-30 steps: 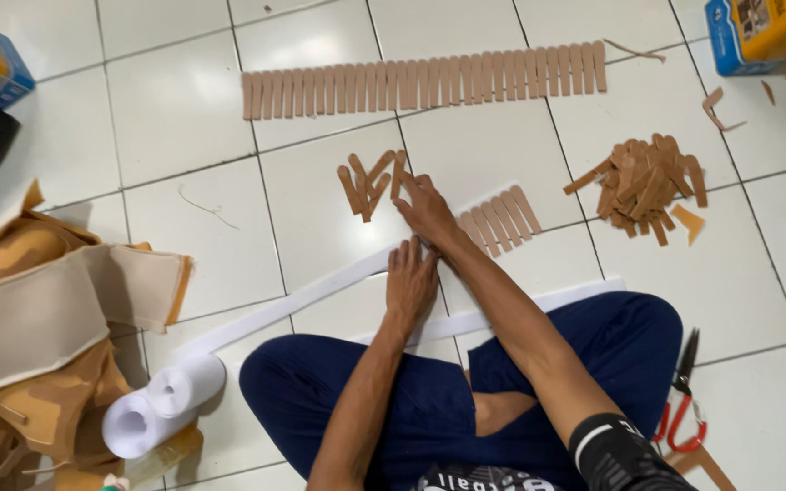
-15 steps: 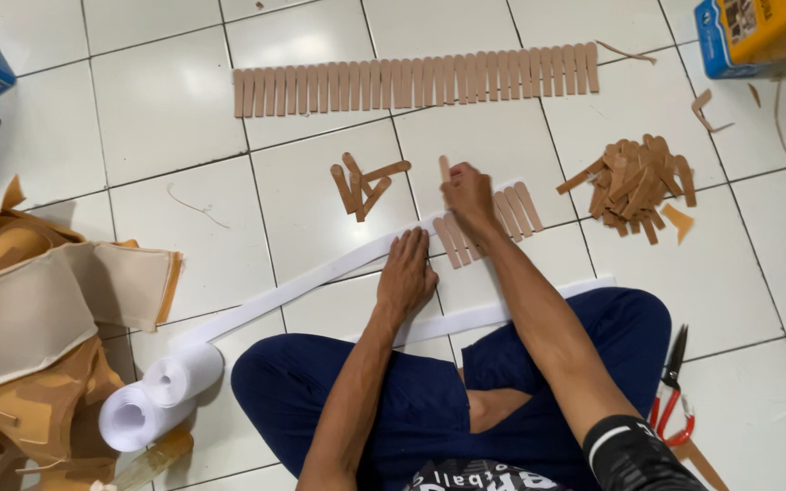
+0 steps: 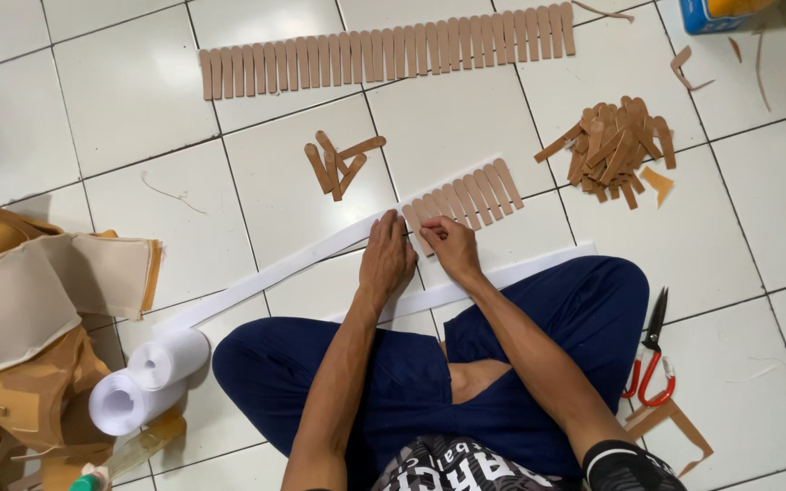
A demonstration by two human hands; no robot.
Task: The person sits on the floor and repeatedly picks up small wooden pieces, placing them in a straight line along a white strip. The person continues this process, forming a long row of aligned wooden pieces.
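I sit cross-legged on a white tiled floor. A white tape strip [image 3: 275, 273] runs from a roll [image 3: 143, 382] at lower left up to a short row of tan leather tabs [image 3: 470, 195] stuck on it. My left hand [image 3: 386, 259] lies flat on the strip, fingers together, just left of the row. My right hand [image 3: 448, 245] pinches one tan tab at the row's near-left end and sets it on the strip. A small loose group of tabs [image 3: 338, 164] lies beyond my left hand.
A long finished row of tabs [image 3: 384, 55] stretches across the far floor. A pile of tabs [image 3: 616, 145] sits at right. Red-handled scissors [image 3: 649, 359] lie by my right knee. Tan leather scraps [image 3: 29, 309] heap at left. A second white strip [image 3: 520, 273] crosses my lap.
My right hand has drawn back from the loose tabs to the left end of the row on the strip, carrying a tab. My left hand has stayed on the strip.
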